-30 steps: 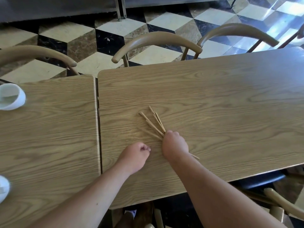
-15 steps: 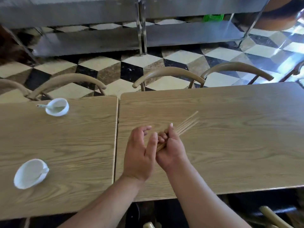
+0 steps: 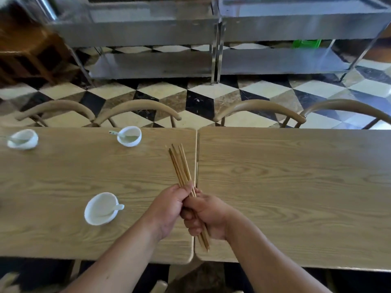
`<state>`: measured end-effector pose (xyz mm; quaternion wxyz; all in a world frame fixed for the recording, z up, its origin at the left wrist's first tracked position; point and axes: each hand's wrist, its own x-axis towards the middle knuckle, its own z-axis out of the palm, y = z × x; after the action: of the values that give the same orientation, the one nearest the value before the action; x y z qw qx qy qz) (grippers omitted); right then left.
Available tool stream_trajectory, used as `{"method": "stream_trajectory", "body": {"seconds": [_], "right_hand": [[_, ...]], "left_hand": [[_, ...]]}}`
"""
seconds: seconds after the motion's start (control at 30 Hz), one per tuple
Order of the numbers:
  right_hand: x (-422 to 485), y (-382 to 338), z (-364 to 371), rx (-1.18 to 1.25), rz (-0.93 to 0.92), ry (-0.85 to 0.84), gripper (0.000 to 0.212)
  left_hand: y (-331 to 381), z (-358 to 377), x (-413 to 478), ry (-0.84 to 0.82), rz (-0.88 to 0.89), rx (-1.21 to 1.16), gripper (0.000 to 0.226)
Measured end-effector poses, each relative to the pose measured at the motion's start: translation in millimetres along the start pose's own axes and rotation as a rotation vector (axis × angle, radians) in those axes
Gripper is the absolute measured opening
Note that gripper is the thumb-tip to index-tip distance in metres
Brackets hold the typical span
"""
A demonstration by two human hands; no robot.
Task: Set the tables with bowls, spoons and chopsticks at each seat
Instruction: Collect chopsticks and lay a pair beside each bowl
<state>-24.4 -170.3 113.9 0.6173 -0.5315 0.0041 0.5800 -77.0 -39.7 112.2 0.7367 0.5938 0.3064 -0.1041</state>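
Over the grained wood tables (image 3: 275, 176), both hands (image 3: 186, 210) grip thin bamboo chopsticks (image 3: 179, 166) — 3 round white bowls (image 3: 101, 208) nearby.

Four curved tan wooden chair backs stand in a row: first chair (image 3: 55, 106), second chair (image 3: 137, 105), third chair (image 3: 260, 106), fourth chair (image 3: 347, 104). The first two nearly touch. Behind them runs a tiled floor (image 3: 198, 100) in a black, cream and brown cube pattern. Two steel shelf racks stand side by side on it, left rack (image 3: 148, 32) and right rack (image 3: 296, 26), with a green object (image 3: 306, 43) seen through the right rack. Dark wooden furniture (image 3: 25, 53) is at far left, blurred.
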Motion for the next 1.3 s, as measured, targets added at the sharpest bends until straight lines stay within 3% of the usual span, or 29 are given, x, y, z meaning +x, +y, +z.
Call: {"method": "stream_trajectory", "body": {"seconds": [0.13,0.33,0.5,0.77,0.97,1.3], "right_hand": [[48.9,5.7,72.8,-0.103,-0.049,0.094,0.023],[127.5,18.5,190.4,0.006,-0.055,0.139,0.045],[166.5,28.1,244.4,-0.068,-0.036,0.241,0.033],[177.9,48.8,241.2,-0.211,-0.057,0.471,0.024],[177.3,50.6,234.4,-0.195,-0.087,0.543,0.014],[163.7,52.4,210.4,-0.067,-0.07,0.497,0.011]], "left_hand": [[4.2,-76.8,-2.8,0.056,0.002,0.01,0.048],[15.5,-210.8,-2.3,-0.006,-0.099,0.058,0.038],[14.6,-277.6,4.3,-0.022,-0.091,0.076,0.035],[0.7,-305.7,15.2,-0.006,-0.109,0.073,0.03],[-4.4,-298.6,17.2,0.008,-0.109,0.084,0.021],[-4.3,-275.2,18.1,0.038,-0.141,0.047,0.03]]}}
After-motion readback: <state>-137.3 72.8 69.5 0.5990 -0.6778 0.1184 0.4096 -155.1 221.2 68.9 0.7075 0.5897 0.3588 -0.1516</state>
